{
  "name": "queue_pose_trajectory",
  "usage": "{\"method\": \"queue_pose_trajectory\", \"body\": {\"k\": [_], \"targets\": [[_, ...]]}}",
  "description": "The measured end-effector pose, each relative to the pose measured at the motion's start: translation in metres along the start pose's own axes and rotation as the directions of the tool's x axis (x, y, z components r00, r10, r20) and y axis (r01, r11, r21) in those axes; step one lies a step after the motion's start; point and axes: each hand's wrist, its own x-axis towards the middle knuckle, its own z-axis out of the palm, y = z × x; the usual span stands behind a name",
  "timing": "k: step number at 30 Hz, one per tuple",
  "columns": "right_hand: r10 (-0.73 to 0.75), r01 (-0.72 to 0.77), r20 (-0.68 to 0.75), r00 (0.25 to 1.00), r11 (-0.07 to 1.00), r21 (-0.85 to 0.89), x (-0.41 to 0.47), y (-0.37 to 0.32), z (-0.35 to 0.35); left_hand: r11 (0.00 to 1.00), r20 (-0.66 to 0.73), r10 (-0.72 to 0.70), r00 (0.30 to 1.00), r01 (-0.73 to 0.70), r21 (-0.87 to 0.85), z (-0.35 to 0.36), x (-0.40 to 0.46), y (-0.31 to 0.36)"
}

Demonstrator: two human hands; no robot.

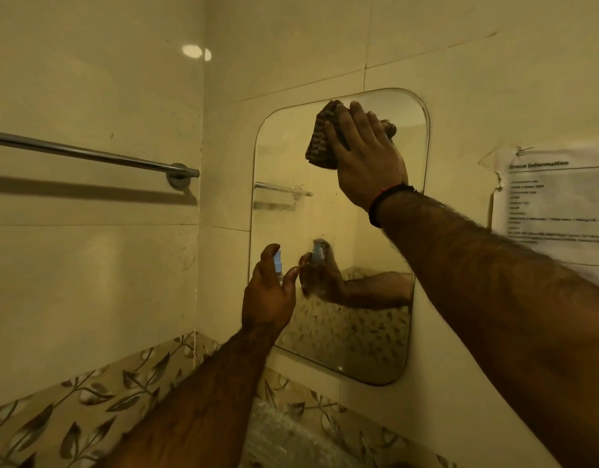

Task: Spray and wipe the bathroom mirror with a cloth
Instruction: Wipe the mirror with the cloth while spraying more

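Observation:
A rounded rectangular mirror (355, 224) hangs on the tiled wall, with droplets and smears on its glass. My right hand (367, 153) presses a dark brown checked cloth (321, 138) flat against the mirror's upper part, fingers spread over it. My left hand (269, 292) grips a small clear spray bottle with a blue nozzle (277, 261) just left of the mirror's lower left edge, a fingertip on top of the nozzle. The hand and the bottle show reflected in the glass.
A chrome towel rail (88, 153) runs along the left wall and ends near the corner. A printed paper sheet (554, 201) is taped to the wall right of the mirror. Leaf-patterned tiles (98, 396) line the lower wall.

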Motion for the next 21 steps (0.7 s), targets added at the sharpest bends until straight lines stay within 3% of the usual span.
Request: {"method": "queue_pose_trajectory", "body": {"k": [21], "targets": [[-0.167,0.157,0.121,0.979,0.984,0.088,-0.121,-0.087,0.021,0.993,0.063,-0.109,0.992,0.106,0.053,-0.009,-0.074,-0.039]]}}
